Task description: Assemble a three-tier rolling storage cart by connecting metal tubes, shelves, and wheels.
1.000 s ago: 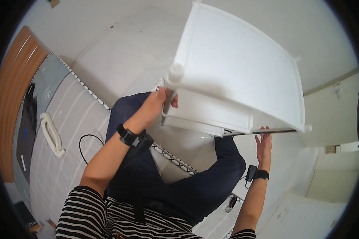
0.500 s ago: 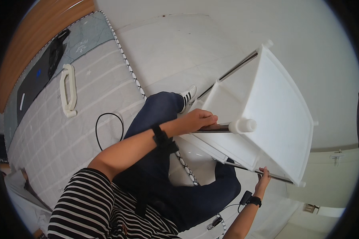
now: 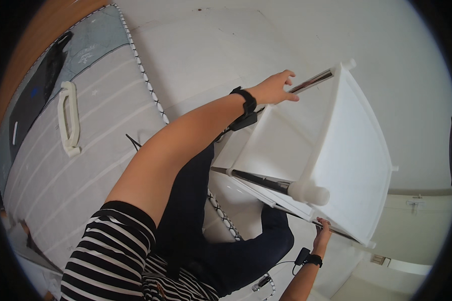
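with the left hand (image 3: 276, 89) closed on the metal rod (image 3: 314, 80) and the right hand (image 3: 322, 232) gripping the white shelf's (image 3: 351, 160) lower edge, turning it slowly looks safest.

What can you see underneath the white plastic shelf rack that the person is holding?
Under the white plastic shelf rack lie the person's dark-trousered legs, white floor and a black-and-white edged mat. The right hand has its grip on the lower edge. The floor directly behind the panels is covered.
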A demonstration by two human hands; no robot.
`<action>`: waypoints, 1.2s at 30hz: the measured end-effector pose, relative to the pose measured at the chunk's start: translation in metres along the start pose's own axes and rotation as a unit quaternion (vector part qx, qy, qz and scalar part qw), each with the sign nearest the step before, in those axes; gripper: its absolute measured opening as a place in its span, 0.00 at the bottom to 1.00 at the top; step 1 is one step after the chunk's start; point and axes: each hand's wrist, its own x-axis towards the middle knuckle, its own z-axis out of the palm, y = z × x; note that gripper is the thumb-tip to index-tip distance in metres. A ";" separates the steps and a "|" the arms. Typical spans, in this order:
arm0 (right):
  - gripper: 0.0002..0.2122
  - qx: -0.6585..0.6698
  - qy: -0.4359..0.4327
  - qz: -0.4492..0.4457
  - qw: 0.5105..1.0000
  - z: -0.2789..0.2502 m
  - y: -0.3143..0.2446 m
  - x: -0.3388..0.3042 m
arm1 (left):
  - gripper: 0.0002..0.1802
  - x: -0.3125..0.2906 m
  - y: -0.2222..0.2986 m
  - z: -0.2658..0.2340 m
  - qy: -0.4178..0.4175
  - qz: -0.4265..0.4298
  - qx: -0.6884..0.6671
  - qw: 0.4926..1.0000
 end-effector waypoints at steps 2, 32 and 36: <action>0.06 -0.003 0.009 0.011 1.000 0.004 -0.002 -0.001 | 0.28 0.021 0.008 0.008 0.007 0.022 -0.029 0.999; 0.10 -0.080 0.044 0.007 0.996 -0.021 0.040 0.036 | 0.14 0.050 0.001 0.018 -0.162 -0.141 -0.034 0.976; 0.10 -0.095 0.053 0.004 0.994 -0.041 0.049 0.046 | 0.14 0.051 -0.006 0.023 -0.152 -0.115 -0.077 0.979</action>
